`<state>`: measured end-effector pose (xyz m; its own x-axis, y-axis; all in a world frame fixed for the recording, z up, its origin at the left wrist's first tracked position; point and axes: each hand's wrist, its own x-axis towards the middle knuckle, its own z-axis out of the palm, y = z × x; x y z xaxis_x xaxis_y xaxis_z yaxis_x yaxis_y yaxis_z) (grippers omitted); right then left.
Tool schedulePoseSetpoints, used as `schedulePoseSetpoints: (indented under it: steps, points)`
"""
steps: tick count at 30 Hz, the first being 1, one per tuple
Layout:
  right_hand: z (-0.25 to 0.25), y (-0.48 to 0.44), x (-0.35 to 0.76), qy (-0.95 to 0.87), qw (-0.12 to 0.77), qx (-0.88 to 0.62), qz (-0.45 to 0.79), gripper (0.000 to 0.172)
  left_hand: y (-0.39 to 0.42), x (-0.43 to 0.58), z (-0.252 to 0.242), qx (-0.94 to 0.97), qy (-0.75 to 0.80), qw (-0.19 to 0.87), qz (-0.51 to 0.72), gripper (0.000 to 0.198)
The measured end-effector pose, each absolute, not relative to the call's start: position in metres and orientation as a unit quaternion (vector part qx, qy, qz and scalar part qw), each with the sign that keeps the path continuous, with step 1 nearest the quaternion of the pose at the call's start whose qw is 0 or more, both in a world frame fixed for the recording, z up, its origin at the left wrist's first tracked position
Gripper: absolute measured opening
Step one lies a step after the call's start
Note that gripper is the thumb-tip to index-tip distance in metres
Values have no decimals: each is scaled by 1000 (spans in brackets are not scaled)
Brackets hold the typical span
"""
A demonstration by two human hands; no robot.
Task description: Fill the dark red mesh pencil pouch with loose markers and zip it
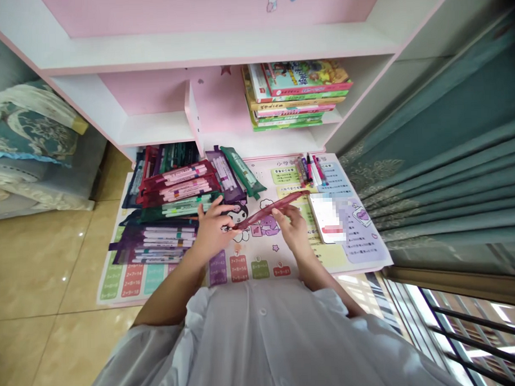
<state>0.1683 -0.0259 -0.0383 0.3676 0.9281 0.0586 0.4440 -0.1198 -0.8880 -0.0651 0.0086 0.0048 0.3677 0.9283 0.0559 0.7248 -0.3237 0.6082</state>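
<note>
A dark red mesh pencil pouch (271,208) is stretched at a slant between my hands, just above the desk mat; whether anything lies inside I cannot tell. My left hand (214,224) pinches its lower left end between thumb and fingers. Farther along, toward the right end, my right hand (294,230) grips it with the thumb on top. Beside my left hand lie filled mesh pouches: a red pouch of pens (185,189), a green pouch (189,208) and a purple pouch (158,241). Behind them rest another purple pouch (225,174) and a green pouch (244,174).
Loose pens (311,171) lie at the back right of the printed desk mat (260,266). A white phone (323,217), partly blurred out, is right of my right hand. Stacked books (296,104) stand on the pink and white shelf (219,51). Curtains (443,175) hang at the right.
</note>
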Motion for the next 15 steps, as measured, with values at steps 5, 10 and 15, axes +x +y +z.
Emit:
schedulePoseSetpoints:
  steps: [5, 10, 15]
  points:
    - [-44, -19, 157, -490, 451, -694, 274, 34, -4, -48, -6, 806, 498, 251, 199, 24]
    - [-35, -20, 159, -560, 414, -668, 262, 24, -6, -47, -6, 807, 451, 340, 173, 31]
    - [-22, -24, 154, -675, 353, -582, 286, 18, -3, -49, -4, 756, 523, 320, 230, 23]
